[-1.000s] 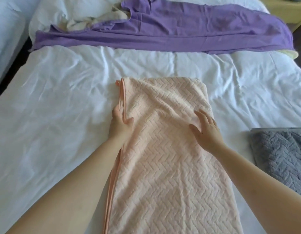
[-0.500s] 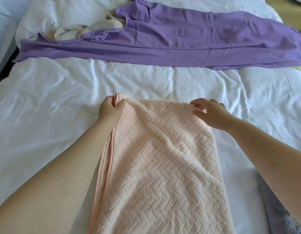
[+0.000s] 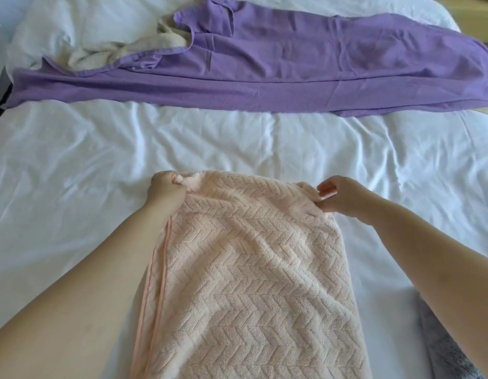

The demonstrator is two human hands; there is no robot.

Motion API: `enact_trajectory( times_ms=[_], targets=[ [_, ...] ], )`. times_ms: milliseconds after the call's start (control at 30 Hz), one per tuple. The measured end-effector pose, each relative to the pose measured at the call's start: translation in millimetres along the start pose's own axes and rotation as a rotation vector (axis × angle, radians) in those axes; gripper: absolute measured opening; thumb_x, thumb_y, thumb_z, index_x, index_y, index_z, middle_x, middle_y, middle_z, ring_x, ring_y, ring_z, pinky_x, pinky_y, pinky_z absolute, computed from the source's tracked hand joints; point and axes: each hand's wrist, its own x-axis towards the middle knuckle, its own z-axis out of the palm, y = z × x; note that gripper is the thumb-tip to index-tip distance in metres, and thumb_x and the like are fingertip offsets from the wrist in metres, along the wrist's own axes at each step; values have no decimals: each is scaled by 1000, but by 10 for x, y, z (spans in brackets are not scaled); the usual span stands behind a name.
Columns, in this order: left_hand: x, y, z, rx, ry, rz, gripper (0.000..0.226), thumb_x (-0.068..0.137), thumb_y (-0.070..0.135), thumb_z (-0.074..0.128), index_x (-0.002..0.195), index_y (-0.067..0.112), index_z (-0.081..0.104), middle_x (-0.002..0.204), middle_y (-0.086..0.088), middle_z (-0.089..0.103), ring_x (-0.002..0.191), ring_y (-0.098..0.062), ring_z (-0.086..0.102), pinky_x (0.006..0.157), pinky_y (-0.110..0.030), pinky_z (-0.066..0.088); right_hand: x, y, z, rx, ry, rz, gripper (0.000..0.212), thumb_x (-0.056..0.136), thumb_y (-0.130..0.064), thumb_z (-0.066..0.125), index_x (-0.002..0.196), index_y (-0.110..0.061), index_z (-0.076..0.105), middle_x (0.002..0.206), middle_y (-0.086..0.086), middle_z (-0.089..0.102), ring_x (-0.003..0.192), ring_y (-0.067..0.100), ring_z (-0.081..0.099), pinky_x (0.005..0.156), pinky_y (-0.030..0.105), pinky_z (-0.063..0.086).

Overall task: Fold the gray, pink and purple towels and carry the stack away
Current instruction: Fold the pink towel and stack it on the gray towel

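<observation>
Two hands — left hand [image 3: 166, 187], right hand [image 3: 338, 196] — each pinch a far corner of the long pink herringbone-textured towel [image 3: 251, 283], ready to fold it toward the body.

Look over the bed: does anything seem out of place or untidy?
Yes. The purple towel lies crumpled and unfolded across the far side of the bed, a cream cloth tangled at its left end.

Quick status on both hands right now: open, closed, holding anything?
Left hand: closed, pinching the far left corner of the pink towel.
Right hand: closed, pinching the towel's far right corner.
</observation>
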Motion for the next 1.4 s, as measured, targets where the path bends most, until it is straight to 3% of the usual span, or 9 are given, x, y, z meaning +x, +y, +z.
enact_trajectory(
  times_ms=[167, 433, 567, 733, 933, 1100, 1233, 1333, 1400],
  targets=[
    [57, -19, -20, 102, 52, 29, 14, 73, 4, 53, 69, 11, 42, 78, -11, 39, 70, -21, 39, 63, -36, 30, 62, -16, 103, -119, -3, -66, 29, 74, -4, 70, 99, -16, 66, 96, -1, 63, 85, 18, 58, 61, 20, 43],
    [116, -28, -145, -101, 4, -58, 35, 75, 34, 71, 92, 3, 66, 85, -4, 53, 78, -16, 48, 61, -27, 34, 170, -7, 69, -98, 284, -220, 2, 90, -15, 59, 91, -14, 61, 94, 1, 55, 77, 18, 53, 60, 25, 36],
    [120, -63, -183, -82, 34, -45, 23, 79, 25, 71, 81, 3, 66, 78, -6, 56, 71, -18, 49, 59, -26, 35, 195, -81, -32, 261, 324, -160, 14, 93, -21, 55, 80, -27, 56, 88, -10, 55, 63, 9, 49, 56, 22, 40],
    [140, -54, -211, -62, 40, -65, 18, 76, 19, 72, 66, 11, 60, 66, -1, 52, 62, -16, 47, 56, -25, 35, 192, -182, -195, 722, 143, -85, 17, 94, -11, 55, 77, -15, 53, 65, 5, 53, 50, 14, 51, 51, 26, 47],
    [228, -91, -350, -122, 23, -93, 24, 70, 19, 75, 82, -1, 70, 77, -7, 60, 75, -20, 53, 67, -29, 37, 182, -138, -372, 470, -52, -180, 15, 89, -23, 63, 98, -21, 52, 82, 11, 64, 69, 20, 66, 68, 24, 58],
    [283, -65, -423, -170, -52, -81, 15, 70, 19, 79, 81, 9, 73, 88, -4, 66, 86, -16, 56, 72, -25, 38, 157, -132, -490, -237, -111, -326, 33, 77, -26, 76, 95, -42, 53, 93, -4, 65, 82, 16, 62, 75, 25, 47],
    [308, 12, -465, -219, -98, -58, 9, 72, 13, 78, 79, 17, 73, 98, -4, 72, 104, -18, 63, 98, -28, 42, 197, -211, -558, -297, -126, -363, 16, 93, -13, 56, 89, -29, 58, 94, 1, 64, 87, 19, 63, 80, 32, 49],
    [324, 60, -538, -299, -113, -70, 9, 73, 7, 75, 81, 11, 73, 102, -14, 71, 108, -26, 63, 108, -41, 40, 252, -227, -659, -360, -92, -369, 10, 93, -17, 57, 94, -26, 59, 103, -1, 54, 94, 20, 53, 82, 30, 36],
    [320, 69, -569, -273, -136, -65, 8, 72, 8, 76, 80, 10, 73, 102, -14, 71, 109, -26, 63, 109, -41, 39, 223, -268, -748, -93, -152, -327, 13, 89, -7, 60, 98, -16, 64, 111, -6, 53, 99, 19, 51, 89, 33, 35]
  ],
)
